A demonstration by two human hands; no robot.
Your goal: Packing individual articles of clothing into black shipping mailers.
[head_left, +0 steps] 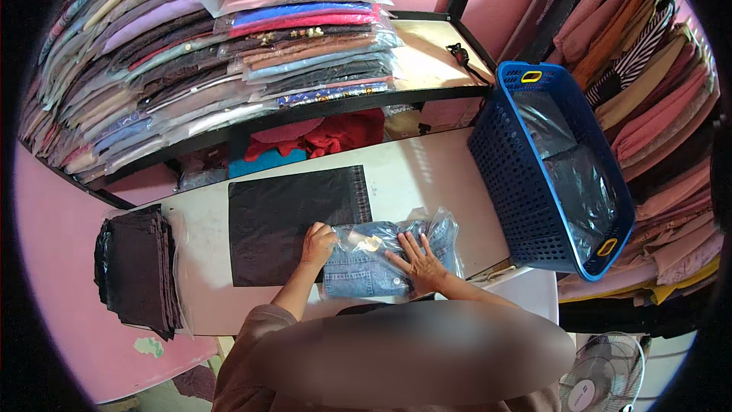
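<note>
A folded blue denim garment (358, 278) lies on the white table, inside a clear plastic bag (444, 238). My left hand (319, 244) is closed at the bag's left edge, its fingers curled on the plastic. Flat on the bag's right half rests my right hand (419, 262), fingers spread. Partly beneath the bag, to its left, a black plastic mailing bag (278, 221) is laid out flat. What sits under my left fingers is mostly hidden.
A stack of black bags (141, 267) is at the table's left end. A blue plastic basket (507, 183) holding black packages stands at the right. Behind the table, a shelf (427, 91) carries piles of bagged garments (305, 38). Clothes (656, 84) hang at far right, above a fan (602, 374).
</note>
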